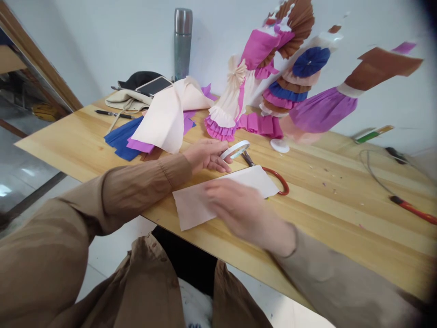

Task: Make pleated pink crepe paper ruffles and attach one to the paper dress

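A white roll of tape [235, 149] is held on edge by the fingers of my left hand [208, 157]. Under and beyond my right hand [239, 212] lies a pale strip of crepe paper [194, 207], slanting along the table's near edge. Motion blurs the fingers of that hand, so I cannot tell if they pinch anything or only touch the paper. Scissors with orange-red handles [285, 184] lie partly beneath the strip's far end. Their dark metal part shows close to the tape roll.
Pale, purple and blue crepe sheets [164, 118] are piled at the back left near a phone [153, 85], a pen [114, 114] and a steel flask [183, 43]. Several paper-dressed figures [225, 109] line the wall. Orange-handled pliers or a similar tool [414, 210] lie right.
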Demonstrator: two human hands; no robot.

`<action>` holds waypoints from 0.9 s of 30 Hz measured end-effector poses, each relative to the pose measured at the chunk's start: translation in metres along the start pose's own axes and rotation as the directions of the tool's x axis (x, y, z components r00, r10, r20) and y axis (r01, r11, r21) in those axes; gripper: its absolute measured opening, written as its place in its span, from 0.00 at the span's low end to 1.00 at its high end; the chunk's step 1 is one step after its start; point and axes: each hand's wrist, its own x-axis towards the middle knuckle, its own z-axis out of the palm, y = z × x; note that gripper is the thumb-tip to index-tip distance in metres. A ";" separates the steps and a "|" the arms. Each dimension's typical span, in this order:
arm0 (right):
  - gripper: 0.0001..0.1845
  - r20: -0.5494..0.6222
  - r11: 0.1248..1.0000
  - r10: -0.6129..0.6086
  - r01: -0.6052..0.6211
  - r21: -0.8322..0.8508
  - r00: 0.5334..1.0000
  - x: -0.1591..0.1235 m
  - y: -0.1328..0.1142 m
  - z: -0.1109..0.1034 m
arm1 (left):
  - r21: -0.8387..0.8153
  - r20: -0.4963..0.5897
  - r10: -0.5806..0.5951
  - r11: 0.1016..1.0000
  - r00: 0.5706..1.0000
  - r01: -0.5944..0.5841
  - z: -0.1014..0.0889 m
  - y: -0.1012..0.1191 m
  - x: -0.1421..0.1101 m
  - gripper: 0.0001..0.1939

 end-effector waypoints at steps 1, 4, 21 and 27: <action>0.09 -0.008 0.994 0.086 -0.087 -0.061 0.996 0.000 0.013 -0.010 | 0.003 0.011 0.003 1.000 1.000 -0.003 0.000 0.000 0.000 0.14; 0.05 -0.004 0.912 0.289 -0.276 -0.303 0.957 -0.004 0.058 -0.044 | 0.027 0.001 0.028 0.999 1.000 -0.028 -0.001 0.000 -0.001 0.13; 0.29 0.288 0.981 0.000 0.055 -0.184 0.958 -0.008 0.027 0.025 | 0.163 -0.003 0.088 0.983 0.996 -0.086 0.001 -0.002 -0.002 0.05; 0.18 0.322 0.988 0.032 0.020 -0.156 0.946 -0.003 0.013 0.004 | 0.190 -0.050 0.092 0.979 0.994 -0.081 -0.002 0.003 -0.001 0.04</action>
